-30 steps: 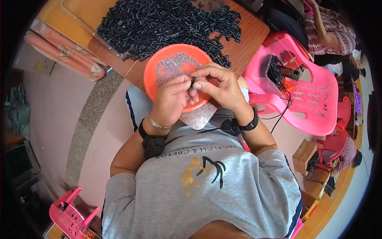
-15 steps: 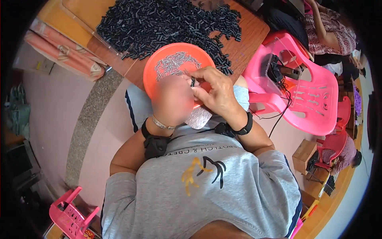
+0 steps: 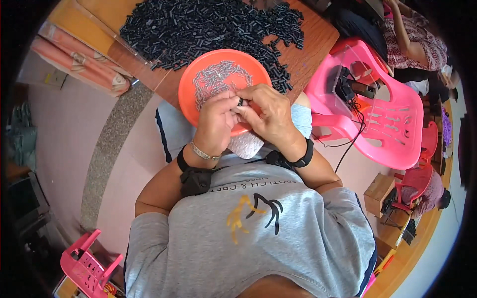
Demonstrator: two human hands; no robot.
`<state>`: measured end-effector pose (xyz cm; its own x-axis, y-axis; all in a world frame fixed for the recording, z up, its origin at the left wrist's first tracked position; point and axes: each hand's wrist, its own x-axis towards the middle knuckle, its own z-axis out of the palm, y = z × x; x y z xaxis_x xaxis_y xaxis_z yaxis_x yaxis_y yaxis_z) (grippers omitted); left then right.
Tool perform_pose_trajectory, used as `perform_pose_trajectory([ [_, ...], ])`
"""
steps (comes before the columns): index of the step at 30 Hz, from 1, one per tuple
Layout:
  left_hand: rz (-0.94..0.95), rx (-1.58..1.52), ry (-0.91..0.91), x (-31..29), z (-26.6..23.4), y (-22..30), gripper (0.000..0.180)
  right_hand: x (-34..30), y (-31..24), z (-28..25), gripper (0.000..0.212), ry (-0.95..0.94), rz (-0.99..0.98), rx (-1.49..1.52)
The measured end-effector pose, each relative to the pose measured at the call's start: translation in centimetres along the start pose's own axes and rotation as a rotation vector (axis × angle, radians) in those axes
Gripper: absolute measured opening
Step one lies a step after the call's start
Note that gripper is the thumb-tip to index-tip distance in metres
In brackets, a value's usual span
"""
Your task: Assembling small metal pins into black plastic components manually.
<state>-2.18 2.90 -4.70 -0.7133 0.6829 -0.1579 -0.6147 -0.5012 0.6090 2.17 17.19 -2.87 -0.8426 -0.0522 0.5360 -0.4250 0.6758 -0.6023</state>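
Note:
Over the near part of an orange-red basin (image 3: pixel 186 89), my two hands meet with bent fingers. Between the fingertips sits a small dark tube-shaped piece (image 3: pixel 241 102). My left hand (image 3: pixel 216 124) has thumb and fingers closed about its left side. My right hand (image 3: pixel 272 113) pinches from the right, thumb and forefinger drawn together. Many small, thin silvery pieces (image 3: pixel 211 79) lie in the basin, too small to name. Past the basin, a large heap of short black tube-shaped pieces (image 3: pixel 198 30) spreads over the wooden table (image 3: pixel 318 37).
To the right stands a pink plastic chair (image 3: pixel 392 114) with a clear box, black devices and cables on it. Another pink chair (image 3: pixel 84 268) is at lower left. A person in a patterned top (image 3: pixel 412 39) sits at upper right. Patterned cloth (image 3: pixel 82 59) hangs at the table's left.
My left hand has turned slightly and its fingers now show sharply. The hands stay together at the dark piece, and the basin appears a little higher in view.

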Motion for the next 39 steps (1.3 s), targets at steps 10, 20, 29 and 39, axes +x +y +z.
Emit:
perform_pose_trajectory([
  [10,0.007,0.053,-0.023,0.2,0.9,0.6,0.015,0.5,0.0,-1.5,0.038,-0.035,0.144,0.192],
  [20,-0.013,0.094,-0.059,-0.3,1.0,1.1,0.019,1.0,-0.5,-1.8,0.031,-0.067,0.03,0.07],
  [29,-0.003,0.096,-0.007,-0.6,-0.7,2.8,0.019,8.5,0.4,-7.0,0.031,-0.045,-0.241,-0.238],
  [39,0.031,0.035,0.013,-1.2,-1.2,4.0,0.016,22.3,7.8,-11.9,0.038,0.323,-0.15,-0.681],
])
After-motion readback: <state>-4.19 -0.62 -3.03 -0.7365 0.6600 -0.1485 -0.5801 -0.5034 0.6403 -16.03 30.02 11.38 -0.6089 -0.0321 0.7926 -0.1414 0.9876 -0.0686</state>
